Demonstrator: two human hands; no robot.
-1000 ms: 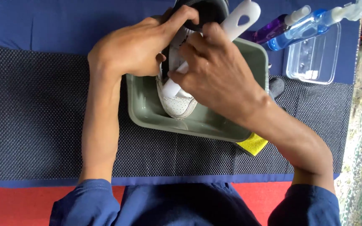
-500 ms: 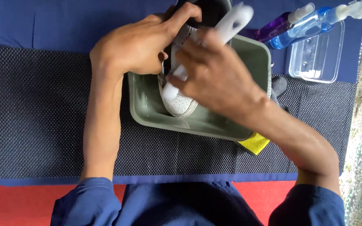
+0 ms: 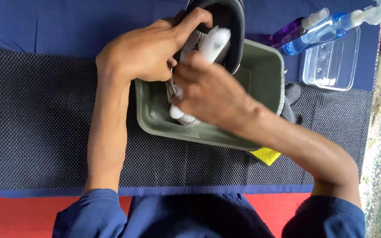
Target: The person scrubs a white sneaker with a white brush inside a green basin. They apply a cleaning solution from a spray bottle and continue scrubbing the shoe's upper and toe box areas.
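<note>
Since half a second ago my right hand (image 3: 208,94) has drawn the white brush (image 3: 214,46) down along the shoe (image 3: 225,26), so the handle that stuck out toward the far right corner of the tub now lies tucked against the shoe's black sole, and my knuckles sit lower over the water. That reads to me as one scrubbing stroke carried through, with the bristle end, I judge, working the pale upper near the toe, though my own hand hides the bristles. My right hand is clenched around the brush handle. My left hand (image 3: 148,50) grips the shoe from the left side, fingers hooked over its edge, holding it tilted with the toe dipped into the grey-green tub (image 3: 267,66). The tub stands near the middle of the dark mesh mat (image 3: 45,123), toward its far edge. A yellow cloth (image 3: 267,155) pokes out from under the tub's near right corner. By the far right corner of the mat are a clear plastic tray (image 3: 331,66) and two spray bottles (image 3: 318,28), blue and violet, lying across the tray's far rim.
</note>
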